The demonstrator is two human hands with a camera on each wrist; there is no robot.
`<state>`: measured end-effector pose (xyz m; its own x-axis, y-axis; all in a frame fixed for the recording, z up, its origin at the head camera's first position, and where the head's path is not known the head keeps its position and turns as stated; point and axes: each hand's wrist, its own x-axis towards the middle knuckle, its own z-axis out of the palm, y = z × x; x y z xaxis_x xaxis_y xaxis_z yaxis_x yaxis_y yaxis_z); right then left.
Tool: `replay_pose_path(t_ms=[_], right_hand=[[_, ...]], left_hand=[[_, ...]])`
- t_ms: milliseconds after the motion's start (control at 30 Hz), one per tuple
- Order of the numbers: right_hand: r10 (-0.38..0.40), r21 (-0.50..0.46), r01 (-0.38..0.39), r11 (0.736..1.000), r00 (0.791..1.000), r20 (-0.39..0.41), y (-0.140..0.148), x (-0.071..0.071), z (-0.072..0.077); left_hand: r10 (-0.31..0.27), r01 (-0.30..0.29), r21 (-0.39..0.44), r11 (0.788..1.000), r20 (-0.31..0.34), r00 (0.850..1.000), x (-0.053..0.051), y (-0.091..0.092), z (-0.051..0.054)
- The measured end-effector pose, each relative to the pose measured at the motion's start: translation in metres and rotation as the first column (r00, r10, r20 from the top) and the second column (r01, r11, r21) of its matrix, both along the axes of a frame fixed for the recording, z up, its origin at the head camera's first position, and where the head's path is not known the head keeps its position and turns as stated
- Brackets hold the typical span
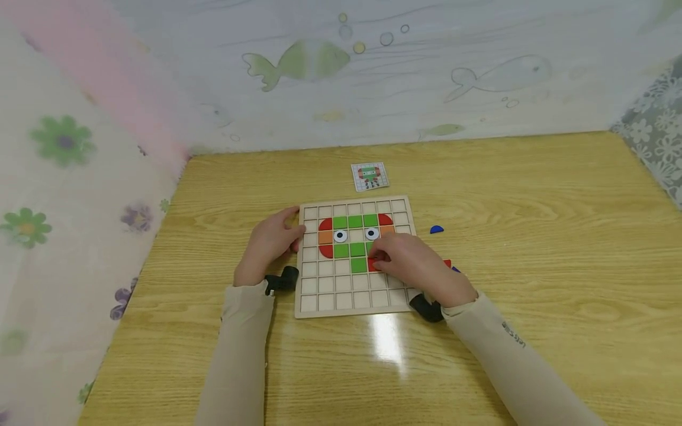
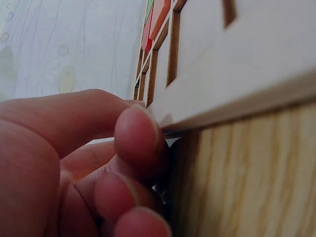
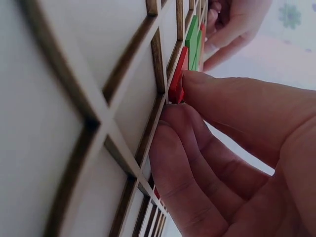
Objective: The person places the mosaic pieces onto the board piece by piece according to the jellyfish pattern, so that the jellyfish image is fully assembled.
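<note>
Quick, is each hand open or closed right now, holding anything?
Left grip: touching the board at its left edge; can't tell if closed on it.
Right grip: closed, pinching a red piece.

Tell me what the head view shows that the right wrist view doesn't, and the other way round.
Only the head view shows the small picture card beyond the grid board, the two round eye pieces and the blue half-round piece on the table.

Only the right wrist view shows the side edge of the red piece and, up close, the dark cell walls.

Both show the grid board, green tiles, the left hand at the board's edge and the right hand pinching the red piece.
</note>
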<state>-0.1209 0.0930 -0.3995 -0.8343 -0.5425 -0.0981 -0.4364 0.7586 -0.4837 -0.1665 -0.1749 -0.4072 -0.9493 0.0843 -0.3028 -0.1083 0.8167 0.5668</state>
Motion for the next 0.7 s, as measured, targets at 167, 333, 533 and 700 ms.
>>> replay_pose_path(t_ms=[167, 333, 533, 700], right_hand=[[0.006, -0.03, -0.006, 1.0, 1.0, 0.009, 0.006, -0.002, 0.004], [0.002, -0.063, -0.002, 0.998, 1.0, 0.006, 0.021, -0.008, 0.01], [-0.042, -0.044, 0.045, 0.998, 0.997, 0.072, 0.045, -0.009, 0.012], [-0.044, -0.032, 0.048, 0.998, 0.992, 0.115, 0.067, -0.006, 0.012]], left_hand=[[0.0, 0.0, 0.002, 1.0, -0.005, 1.0, -0.001, 0.0, 0.0], [0.005, -0.005, 0.02, 1.0, -0.009, 1.0, -0.001, 0.0, -0.001], [0.003, -0.003, 0.004, 1.0, -0.009, 1.0, -0.001, -0.001, -0.003], [0.005, -0.004, 0.012, 1.0, -0.01, 1.0, 0.0, -0.001, -0.001]])
